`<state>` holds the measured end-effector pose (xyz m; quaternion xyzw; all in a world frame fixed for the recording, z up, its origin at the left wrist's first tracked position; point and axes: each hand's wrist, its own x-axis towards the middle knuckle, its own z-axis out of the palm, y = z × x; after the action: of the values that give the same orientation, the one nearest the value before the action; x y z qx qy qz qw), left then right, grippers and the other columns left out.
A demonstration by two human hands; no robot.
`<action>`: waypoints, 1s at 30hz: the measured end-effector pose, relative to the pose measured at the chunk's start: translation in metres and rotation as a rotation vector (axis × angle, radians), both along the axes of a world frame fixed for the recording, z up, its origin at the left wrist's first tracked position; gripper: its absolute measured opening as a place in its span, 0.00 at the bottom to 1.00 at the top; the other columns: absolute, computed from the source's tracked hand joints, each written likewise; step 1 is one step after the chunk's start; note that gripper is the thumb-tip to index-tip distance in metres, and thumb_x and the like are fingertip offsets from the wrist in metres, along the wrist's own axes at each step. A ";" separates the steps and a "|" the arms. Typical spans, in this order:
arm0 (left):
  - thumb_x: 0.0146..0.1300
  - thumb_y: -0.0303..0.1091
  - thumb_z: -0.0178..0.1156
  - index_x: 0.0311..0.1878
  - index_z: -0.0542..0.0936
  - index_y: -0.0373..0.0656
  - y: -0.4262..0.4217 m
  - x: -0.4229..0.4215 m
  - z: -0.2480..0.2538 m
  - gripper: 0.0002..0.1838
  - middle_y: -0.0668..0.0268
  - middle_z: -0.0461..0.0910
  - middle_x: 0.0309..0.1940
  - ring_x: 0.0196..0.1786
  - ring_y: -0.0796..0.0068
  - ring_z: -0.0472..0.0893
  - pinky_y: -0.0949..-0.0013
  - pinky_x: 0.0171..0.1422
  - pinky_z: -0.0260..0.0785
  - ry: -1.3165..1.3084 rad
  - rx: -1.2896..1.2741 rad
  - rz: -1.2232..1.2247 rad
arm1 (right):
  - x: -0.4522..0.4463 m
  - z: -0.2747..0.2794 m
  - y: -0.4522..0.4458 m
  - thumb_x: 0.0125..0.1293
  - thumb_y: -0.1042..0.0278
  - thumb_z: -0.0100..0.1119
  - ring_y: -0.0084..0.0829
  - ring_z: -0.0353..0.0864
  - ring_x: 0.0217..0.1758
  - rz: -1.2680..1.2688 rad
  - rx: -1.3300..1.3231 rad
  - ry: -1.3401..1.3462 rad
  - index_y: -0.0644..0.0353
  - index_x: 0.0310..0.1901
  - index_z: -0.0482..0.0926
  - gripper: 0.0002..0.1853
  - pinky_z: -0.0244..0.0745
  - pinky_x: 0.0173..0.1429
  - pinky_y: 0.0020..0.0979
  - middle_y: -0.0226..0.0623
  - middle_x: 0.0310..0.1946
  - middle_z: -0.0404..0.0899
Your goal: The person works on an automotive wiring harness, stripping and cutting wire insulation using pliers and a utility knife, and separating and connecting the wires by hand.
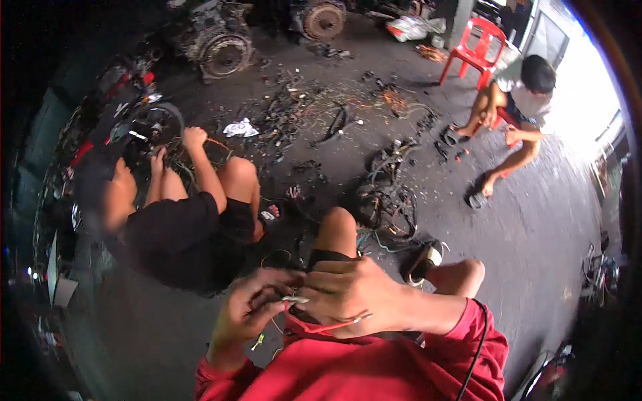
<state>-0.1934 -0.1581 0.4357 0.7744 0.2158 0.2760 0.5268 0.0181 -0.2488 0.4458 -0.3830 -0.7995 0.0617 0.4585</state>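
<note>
My left hand (249,309) is closed in a pinch, close in front of my red shirt. Its fingertips meet those of my right hand (364,294), which is also closed, its back toward the camera. A red wire (329,327) runs from between the fingers and passes under my right hand, with a metal end showing near the wrist. Where the fingertips meet, a small pale metallic piece (294,300) sits against the wire; its exact kind is too small to make out. Fingers partly cover both.
A tangle of dark wiring harness (388,207) lies beyond my knees, with scattered wire scraps farther off. At left a person in black (180,234) handles cables. Another person (525,100) sits at right beside a red plastic chair (478,50). Engine parts (224,53) stand behind.
</note>
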 end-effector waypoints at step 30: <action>0.40 0.22 0.73 0.32 0.85 0.41 0.017 0.011 0.005 0.13 0.59 0.83 0.28 0.32 0.66 0.84 0.69 0.36 0.76 0.082 0.177 -0.213 | 0.007 0.001 0.001 0.51 0.48 0.69 0.42 0.82 0.38 -0.062 -0.173 -0.104 0.63 0.40 0.78 0.25 0.78 0.38 0.40 0.42 0.33 0.79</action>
<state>-0.1829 -0.1415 0.4406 0.8471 0.1284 0.2047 0.4733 0.0251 -0.2481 0.4472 -0.4484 -0.8017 0.0961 0.3833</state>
